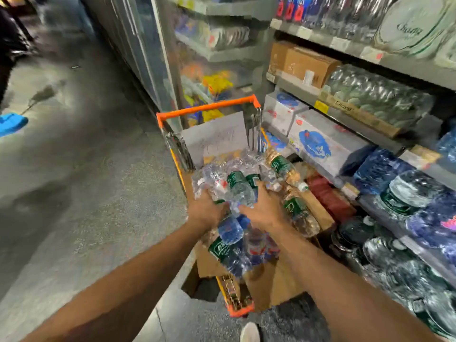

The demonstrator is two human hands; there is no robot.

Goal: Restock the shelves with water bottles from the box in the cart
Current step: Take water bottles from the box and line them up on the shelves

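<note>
While both arms reach forward over the orange-framed cart, the left hand and the right hand meet on a cluster of water bottles held above the cardboard box that sits in the cart. Fingers of the left hand curl around the near left side of the cluster, gripping clear bottles with green labels; the right hand grasps the near right side of the same bundle, its thumb lying across a green-labelled bottle. Motion blur keeps me from telling how many bottles each hand holds. Below the hands, more bottles lie in the box, among them a blue-labelled bottle and another green-labelled one. Two further bottles lie tilted along the right edge of the box. A grey cardboard flap stands upright at the far end of the cart. To the right, the shelves carry shrink-wrapped packs of water, brown cartons and white boxes with blue print. A white shoe shows on the grey floor at the near edge.
</note>
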